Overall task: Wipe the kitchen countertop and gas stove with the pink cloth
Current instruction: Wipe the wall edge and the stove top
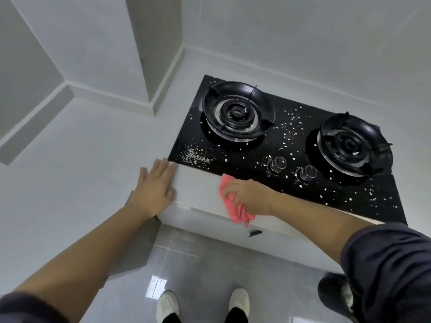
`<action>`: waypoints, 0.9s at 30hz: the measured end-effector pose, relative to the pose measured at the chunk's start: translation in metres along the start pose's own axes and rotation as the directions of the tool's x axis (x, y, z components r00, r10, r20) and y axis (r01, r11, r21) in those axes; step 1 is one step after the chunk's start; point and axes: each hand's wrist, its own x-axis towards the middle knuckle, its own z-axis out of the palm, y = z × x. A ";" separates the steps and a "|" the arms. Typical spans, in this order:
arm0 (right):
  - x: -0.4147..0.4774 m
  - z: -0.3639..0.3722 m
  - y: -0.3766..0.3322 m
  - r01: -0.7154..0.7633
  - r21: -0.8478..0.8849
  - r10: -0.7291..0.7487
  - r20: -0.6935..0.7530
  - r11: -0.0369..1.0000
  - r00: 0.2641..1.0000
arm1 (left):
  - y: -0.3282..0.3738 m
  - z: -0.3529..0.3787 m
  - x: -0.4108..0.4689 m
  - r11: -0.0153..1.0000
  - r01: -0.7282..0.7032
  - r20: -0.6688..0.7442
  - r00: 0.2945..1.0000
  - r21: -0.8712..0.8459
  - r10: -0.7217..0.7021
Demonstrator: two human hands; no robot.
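Observation:
A black glass gas stove (289,145) with two burners is set into the white countertop (81,155). White crumbs are scattered over the glass. My right hand (247,194) grips the bunched pink cloth (231,207) on the narrow strip of countertop just in front of the stove's front edge, below the two knobs (277,163). My left hand (155,187) lies flat with straight fingers on the countertop at the stove's front left corner, holding nothing.
The left burner (236,113) and right burner (352,145) carry raised black pan supports. White tiled walls and a boxed column (154,54) close the back. Below the counter edge are grey floor tiles, my two white shoes (203,301) and a dark object (335,292).

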 end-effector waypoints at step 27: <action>-0.373 0.144 0.190 -0.049 0.191 0.051 -0.002 0.980 0.999 | 0.427 0.113 0.048 0.956 -0.289 -0.112 0.950 0.048 0.293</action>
